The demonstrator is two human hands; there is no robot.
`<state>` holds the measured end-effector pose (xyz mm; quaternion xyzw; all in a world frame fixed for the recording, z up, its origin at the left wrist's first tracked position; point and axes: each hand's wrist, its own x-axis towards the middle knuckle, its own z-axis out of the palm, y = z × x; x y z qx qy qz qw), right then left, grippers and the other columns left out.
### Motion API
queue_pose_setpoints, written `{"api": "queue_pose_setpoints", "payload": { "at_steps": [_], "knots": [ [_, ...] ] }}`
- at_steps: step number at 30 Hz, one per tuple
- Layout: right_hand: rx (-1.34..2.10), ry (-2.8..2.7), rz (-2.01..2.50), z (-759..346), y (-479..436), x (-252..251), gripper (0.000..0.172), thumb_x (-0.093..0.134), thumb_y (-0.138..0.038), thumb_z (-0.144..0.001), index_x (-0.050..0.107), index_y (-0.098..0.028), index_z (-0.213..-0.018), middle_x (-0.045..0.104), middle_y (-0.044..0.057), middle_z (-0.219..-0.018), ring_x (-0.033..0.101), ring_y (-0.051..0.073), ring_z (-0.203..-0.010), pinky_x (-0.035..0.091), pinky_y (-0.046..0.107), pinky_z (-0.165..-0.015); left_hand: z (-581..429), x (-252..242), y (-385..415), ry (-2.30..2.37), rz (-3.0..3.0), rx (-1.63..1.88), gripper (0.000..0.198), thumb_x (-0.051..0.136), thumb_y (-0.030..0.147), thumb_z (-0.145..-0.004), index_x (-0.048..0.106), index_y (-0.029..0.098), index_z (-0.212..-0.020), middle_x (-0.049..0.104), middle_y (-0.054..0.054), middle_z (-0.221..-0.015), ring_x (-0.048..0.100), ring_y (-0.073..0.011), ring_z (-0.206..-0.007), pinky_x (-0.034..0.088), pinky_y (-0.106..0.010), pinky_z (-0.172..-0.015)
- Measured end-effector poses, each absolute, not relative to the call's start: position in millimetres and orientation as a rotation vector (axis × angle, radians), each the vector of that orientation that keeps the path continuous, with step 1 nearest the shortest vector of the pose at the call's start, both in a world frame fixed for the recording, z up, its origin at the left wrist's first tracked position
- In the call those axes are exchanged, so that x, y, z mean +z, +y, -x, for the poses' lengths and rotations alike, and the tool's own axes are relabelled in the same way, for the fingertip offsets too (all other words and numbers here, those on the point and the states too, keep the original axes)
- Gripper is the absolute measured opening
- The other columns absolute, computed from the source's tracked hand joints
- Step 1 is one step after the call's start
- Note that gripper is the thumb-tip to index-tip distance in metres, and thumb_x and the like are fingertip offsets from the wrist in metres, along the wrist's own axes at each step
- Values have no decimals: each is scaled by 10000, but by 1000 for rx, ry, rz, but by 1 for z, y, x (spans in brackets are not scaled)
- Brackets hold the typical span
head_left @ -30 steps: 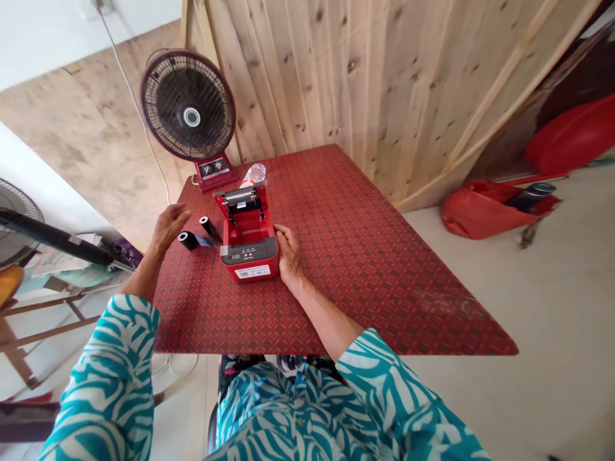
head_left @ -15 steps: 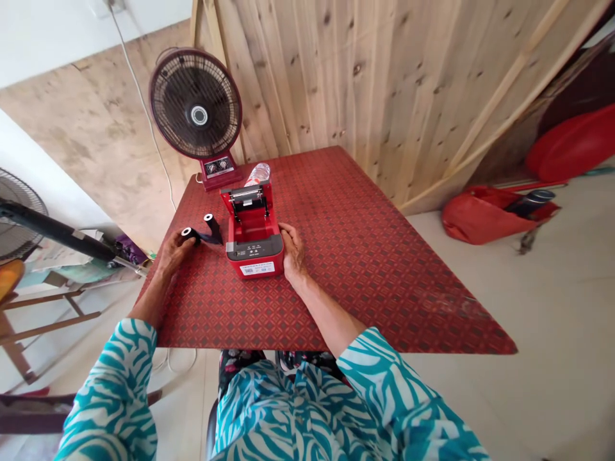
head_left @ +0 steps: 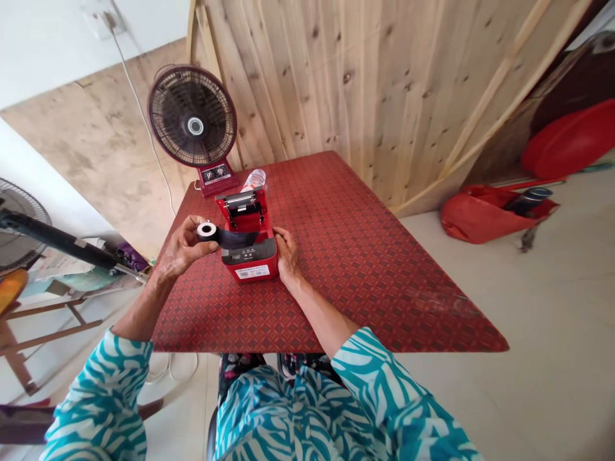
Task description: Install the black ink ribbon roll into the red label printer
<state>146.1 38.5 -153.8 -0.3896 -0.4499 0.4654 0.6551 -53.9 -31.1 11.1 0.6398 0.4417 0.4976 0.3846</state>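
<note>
My left hand point(head_left: 185, 250) pinches a black ribbon roll point(head_left: 207, 232) with a white core, raised beside the left wall of the red label printer point(head_left: 252, 267). From the roll a strip of black ribbon point(head_left: 235, 239) stretches over into the printer's open bay. The ribbon's other end is hard to make out there. The printer's lid point(head_left: 243, 203) is tipped up and back, showing a roller on its underside. My right hand point(head_left: 288, 256) grips the printer's right side, fingers along the wall.
Behind the printer lies a clear plastic bottle point(head_left: 254, 180). A dark red fan point(head_left: 195, 127) stands at the table's back left corner. The red patterned table point(head_left: 365, 275) ends at a wooden wall point(head_left: 355, 83). A red bag point(head_left: 471, 218) rests on the floor at right.
My left hand has lifted the roll from the table and moved right to the printer. The second roll, which stood on the table, is gone from there; ribbon now spans into the bay.
</note>
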Motion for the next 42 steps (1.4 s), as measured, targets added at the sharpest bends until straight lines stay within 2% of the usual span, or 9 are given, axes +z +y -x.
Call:
{"api": "queue_pose_setpoints", "payload": {
  "at_steps": [8,11,14,19,25,29,33,39,42],
  "knots": [
    [1098,-972,904,-146,36,-143,301,522,-421,-859,717,-264,-1026,726,44,-1101,628,233,-1129,460,449,-1099,29,21,-11,1311,-1871,762,463,783,523,-783,719,163,-1067,765,-74,-950,694,-193,-806,572,-298,-722],
    [1090,-970,925,-145,35,-141,304,510,-414,-857,714,-261,-1022,719,47,-1100,627,230,-1112,469,441,-1085,17,19,6,1449,-2095,514,406,684,476,-850,732,183,-1127,773,-66,-1016,702,-221,-900,562,-337,-825],
    [1082,-981,936,-145,34,-139,309,502,-412,-862,710,-263,-1035,713,47,-1106,622,226,-1118,474,430,-1077,10,11,26,1617,-2257,398,359,695,381,-823,729,215,-1140,776,-65,-1084,709,-250,-983,543,-360,-888],
    [1078,-983,935,-145,33,-138,297,510,-413,-861,711,-264,-1021,708,51,-1096,626,223,-1110,481,423,-1068,8,-7,56,1791,-2346,202,243,754,308,-763,782,251,-997,793,-83,-1012,730,-306,-948,524,-349,-814],
    [1080,-993,956,-146,33,-140,301,503,-407,-867,709,-268,-1040,715,48,-1123,619,219,-1135,467,425,-1088,4,-15,81,1677,-2436,-80,203,776,321,-701,799,271,-897,796,-52,-901,725,-269,-872,481,-278,-699],
    [1098,-966,948,-147,32,-139,320,510,-436,-857,703,-256,-1038,715,55,-1104,634,227,-1104,473,430,-1070,6,-10,77,1523,-2442,-29,157,734,294,-736,809,245,-865,795,-79,-962,720,-277,-919,506,-306,-775],
    [1105,-965,953,-148,30,-139,334,524,-447,-842,707,-250,-1041,715,52,-1085,635,231,-1093,475,431,-1056,16,-1,49,1443,-2379,286,301,649,429,-860,807,239,-1032,791,-72,-1110,717,-255,-998,532,-325,-893],
    [1102,-968,945,-148,30,-142,331,518,-436,-855,701,-252,-1060,714,50,-1104,635,224,-1084,474,427,-1057,24,1,11,1301,-2278,360,364,613,477,-914,799,251,-1131,795,-57,-1140,734,-240,-1006,546,-302,-907],
    [1096,-982,942,-148,31,-144,337,512,-444,-861,700,-253,-1065,714,55,-1100,636,230,-1080,477,434,-1045,22,-5,9,1300,-2139,430,354,634,456,-903,801,243,-1131,809,-49,-1068,743,-234,-906,570,-304,-820]
  ]
}}
